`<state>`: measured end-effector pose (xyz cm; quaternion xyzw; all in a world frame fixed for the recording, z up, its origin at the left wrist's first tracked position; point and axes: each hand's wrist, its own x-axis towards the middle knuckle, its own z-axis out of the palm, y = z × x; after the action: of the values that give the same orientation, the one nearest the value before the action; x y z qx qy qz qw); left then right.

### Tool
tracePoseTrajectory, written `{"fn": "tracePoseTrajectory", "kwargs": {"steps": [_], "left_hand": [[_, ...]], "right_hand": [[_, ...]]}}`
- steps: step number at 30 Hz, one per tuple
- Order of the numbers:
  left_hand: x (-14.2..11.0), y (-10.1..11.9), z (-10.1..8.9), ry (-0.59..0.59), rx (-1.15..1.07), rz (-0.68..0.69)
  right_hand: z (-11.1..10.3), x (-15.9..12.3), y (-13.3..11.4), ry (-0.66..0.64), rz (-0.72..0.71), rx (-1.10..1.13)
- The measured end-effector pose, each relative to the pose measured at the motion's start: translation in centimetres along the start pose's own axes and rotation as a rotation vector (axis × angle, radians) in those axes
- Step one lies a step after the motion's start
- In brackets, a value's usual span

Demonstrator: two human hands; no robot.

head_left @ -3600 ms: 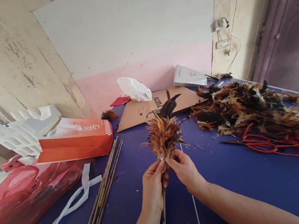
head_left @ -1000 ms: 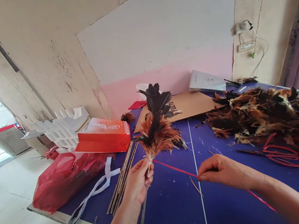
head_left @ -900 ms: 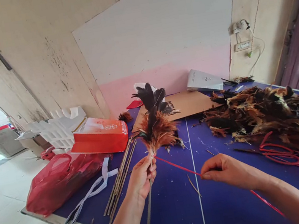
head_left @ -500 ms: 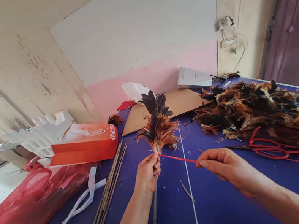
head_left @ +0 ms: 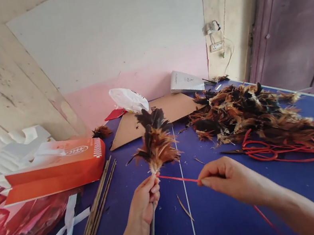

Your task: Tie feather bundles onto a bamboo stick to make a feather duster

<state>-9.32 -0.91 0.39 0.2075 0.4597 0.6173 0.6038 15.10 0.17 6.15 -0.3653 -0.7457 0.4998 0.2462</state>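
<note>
A feather duster [head_left: 157, 141] of brown and black feathers on a thin stick [head_left: 153, 231] stands upright in my left hand [head_left: 145, 200]. Its fingers are closed round the stick just below the feathers. Red string [head_left: 176, 178] is wound at the base of the feathers and runs across to my right hand [head_left: 232, 181]. There the thumb and forefinger pinch it, and the loose end hangs down under the wrist. The string between the two hands looks nearly straight, with a slight sag.
A heap of feathers [head_left: 241, 112] lies at the right, with scissors [head_left: 233, 152] and tangled red string [head_left: 273, 153] before it. Several thin sticks [head_left: 93, 222], white straps [head_left: 68, 226] and an orange paper bag [head_left: 60, 171] lie left. Cardboard [head_left: 176, 108] is behind the duster.
The view has turned right, so everything sits further left in the picture. Both hands keep hold of the duster and string, and the string now runs flatter.
</note>
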Motion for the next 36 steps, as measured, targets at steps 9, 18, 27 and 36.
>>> {"fn": "tracePoseTrajectory", "kwargs": {"steps": [9,18,27,36], "left_hand": [[-0.5,1.5,-0.9,-0.034,-0.294,-0.011],[-0.7,1.7,-1.1,-0.061,-0.345,0.017],[-0.5,1.7,-1.3,-0.037,-0.371,0.032],[-0.9,1.6,-1.1,-0.095,-0.368,0.015]], "right_hand": [[-6.4,6.5,6.7,0.422,0.094,-0.444],[-9.0,14.4,6.8,0.588,0.285,-0.841],[-7.8,17.4,8.0,0.527,0.434,-0.906],[-6.2,10.7,2.8,0.524,-0.065,-0.518]]}}
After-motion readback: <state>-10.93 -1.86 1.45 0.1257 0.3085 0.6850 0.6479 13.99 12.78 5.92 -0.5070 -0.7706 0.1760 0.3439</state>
